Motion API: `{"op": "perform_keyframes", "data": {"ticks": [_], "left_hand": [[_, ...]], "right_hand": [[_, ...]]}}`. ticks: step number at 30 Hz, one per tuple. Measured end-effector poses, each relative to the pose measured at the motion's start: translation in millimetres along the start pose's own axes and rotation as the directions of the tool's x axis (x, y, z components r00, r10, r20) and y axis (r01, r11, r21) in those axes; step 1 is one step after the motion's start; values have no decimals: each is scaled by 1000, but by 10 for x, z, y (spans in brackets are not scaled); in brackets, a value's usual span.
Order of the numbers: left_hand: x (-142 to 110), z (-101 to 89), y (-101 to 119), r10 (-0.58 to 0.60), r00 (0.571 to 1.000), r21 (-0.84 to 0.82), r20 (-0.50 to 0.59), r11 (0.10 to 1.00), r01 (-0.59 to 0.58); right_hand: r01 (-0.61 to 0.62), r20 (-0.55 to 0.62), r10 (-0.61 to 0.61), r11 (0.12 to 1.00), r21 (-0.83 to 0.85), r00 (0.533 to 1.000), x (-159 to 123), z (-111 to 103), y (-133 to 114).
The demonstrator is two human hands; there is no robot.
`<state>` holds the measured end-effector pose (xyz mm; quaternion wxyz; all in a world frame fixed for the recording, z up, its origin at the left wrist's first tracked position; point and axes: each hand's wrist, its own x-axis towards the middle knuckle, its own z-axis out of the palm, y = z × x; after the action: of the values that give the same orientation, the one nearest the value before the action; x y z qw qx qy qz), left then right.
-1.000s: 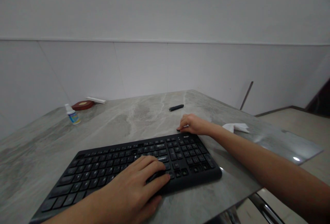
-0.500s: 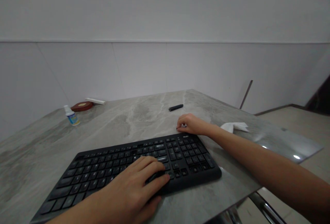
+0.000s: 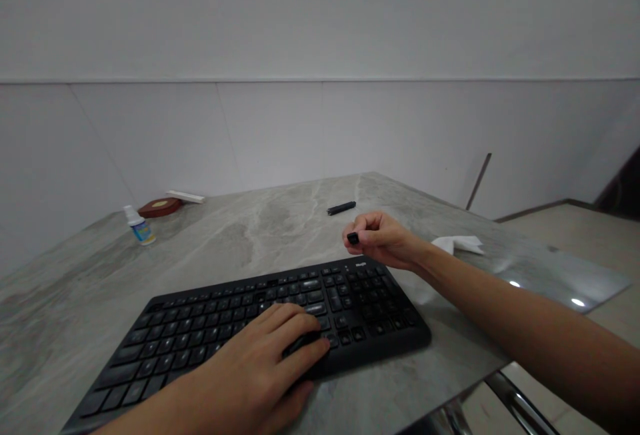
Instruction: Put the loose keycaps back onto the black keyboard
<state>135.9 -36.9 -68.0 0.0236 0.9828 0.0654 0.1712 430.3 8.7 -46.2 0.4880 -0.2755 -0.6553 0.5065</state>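
A black keyboard lies at a slant on the grey marbled table. My left hand rests over its lower middle, fingers apart, the index fingertip touching a key near the arrow keys. Above the keyboard's far right corner, my right hand pinches a small black keycap between thumb and fingers. Dark gaps show among the keys, in the top row and at the lower right of the number pad.
Beyond my right hand lies a small black bar-shaped tool. A crumpled white tissue sits to the right. At the far left stand a white spray bottle and a reddish-brown case, with a white strip behind. The table ends near the wall.
My right hand has lifted from the keyboard's far edge and turned, bringing the pinched keycap into view. My left hand and the keyboard have stayed in place.
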Motion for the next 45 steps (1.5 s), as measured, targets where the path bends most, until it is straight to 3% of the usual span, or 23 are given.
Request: {"op": "perform_keyframes", "data": {"ticks": [5, 8, 12, 14, 16, 23, 36, 45], "left_hand": [[17, -1, 5, 5, 1000, 10, -25, 1000, -4], [26, -6, 12, -2, 1000, 10, -22, 1000, 2], [26, -14, 16, 10, 1000, 8, -21, 1000, -9], [22, -15, 13, 8, 1000, 4, -17, 1000, -8], [17, -13, 9, 7, 1000, -1, -16, 1000, -7], [19, -7, 11, 9, 1000, 3, -28, 1000, -9], [35, -24, 14, 37, 999, 30, 3, 999, -37], [52, -42, 21, 42, 999, 28, 28, 999, -43]], "right_hand": [[-4, 70, 0, 998, 58, 998, -20, 2, -14], [-13, 206, 32, 996, -93, 978, -67, 50, -34], [211, 507, 52, 870, -446, 861, -147, 213, -39], [329, 600, 36, 810, -486, 799, -178, 298, -39], [407, 641, 8, 766, -497, 768, -201, 357, -46], [518, 644, -107, 699, -493, 757, -227, 387, -44], [541, 671, -22, 611, -578, 741, -263, 414, -86], [500, 645, -14, 644, -579, 764, -265, 418, -75]]}}
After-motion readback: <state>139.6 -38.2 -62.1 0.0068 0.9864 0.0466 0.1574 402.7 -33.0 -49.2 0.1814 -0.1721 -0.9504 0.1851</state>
